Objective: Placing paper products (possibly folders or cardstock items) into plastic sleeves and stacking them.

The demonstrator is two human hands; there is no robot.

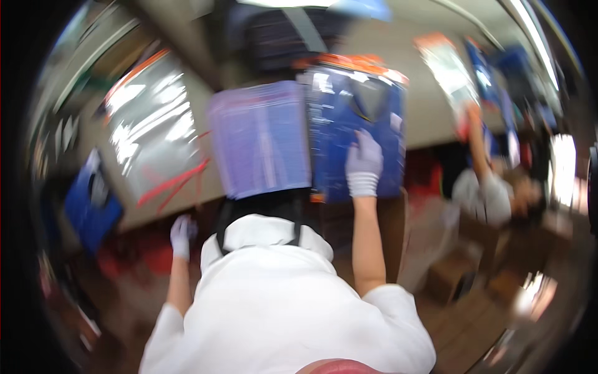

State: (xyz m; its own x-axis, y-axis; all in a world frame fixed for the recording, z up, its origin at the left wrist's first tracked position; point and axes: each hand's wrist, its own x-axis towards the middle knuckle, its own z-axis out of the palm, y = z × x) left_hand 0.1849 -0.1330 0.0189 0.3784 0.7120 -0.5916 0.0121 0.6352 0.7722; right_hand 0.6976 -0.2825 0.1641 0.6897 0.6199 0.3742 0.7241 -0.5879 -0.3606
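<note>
- right hand [364, 159]: in a pale glove with a ribbed cuff, laid over the blue packet [330, 134]; the fingers point away from the wearer and look only loosely bent, and whether they pinch the film cannot be told.
- left hand [180, 237]: also gloved, low at the left, near the table's near edge and apart from both central packets; blur hides how far its fingers are closed and whether they hold anything.
- blue packet: flat on the table [428, 128], glossy, with an orange far edge; a dark collar shape shows through the film.
- purple packet [258, 140]: just left of the blue one, its near end at the table edge.
- clear packet [156, 121]: farther left, orange along its far edge, red strips [180, 181] at its near end.
- co-worker [489, 193]: at the right, one arm extended toward another clear packet [450, 71].
- cardboard box [455, 271]: below the table, at the right.
</note>
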